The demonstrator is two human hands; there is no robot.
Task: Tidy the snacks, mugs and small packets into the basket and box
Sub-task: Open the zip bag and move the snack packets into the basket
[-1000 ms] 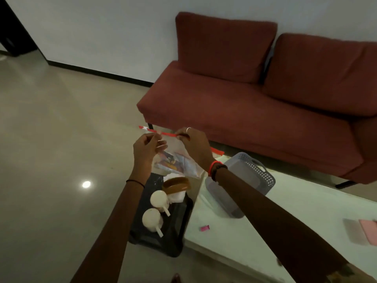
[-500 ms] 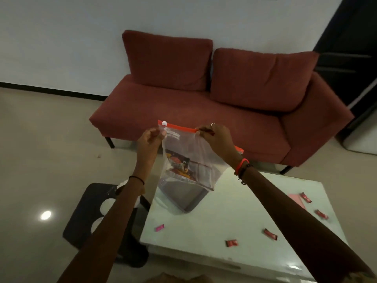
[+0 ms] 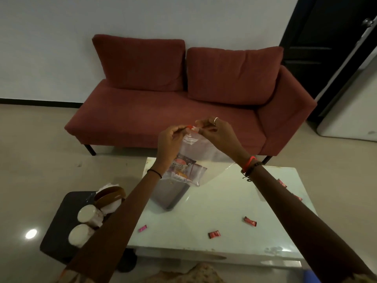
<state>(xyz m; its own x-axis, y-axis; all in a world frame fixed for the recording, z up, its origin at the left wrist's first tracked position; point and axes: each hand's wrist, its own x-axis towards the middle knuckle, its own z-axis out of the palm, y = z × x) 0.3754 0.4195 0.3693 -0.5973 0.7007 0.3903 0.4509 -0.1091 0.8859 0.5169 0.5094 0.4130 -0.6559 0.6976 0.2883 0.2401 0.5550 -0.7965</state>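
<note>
While pinching red-zipped clear plastic bag point(image 3: 190, 148) with left hand point(image 3: 170, 138), right hand point(image 3: 217, 132): sealing, likely; next, drop into grey basket point(image 3: 173, 198).

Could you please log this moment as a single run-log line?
bag: snacks inside, held over table | left hand: pinches its zip | right hand: pinches its zip | packets: loose on table

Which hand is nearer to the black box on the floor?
Left. The left hand is up and to the right of the black box; the right hand is farther right.
</note>
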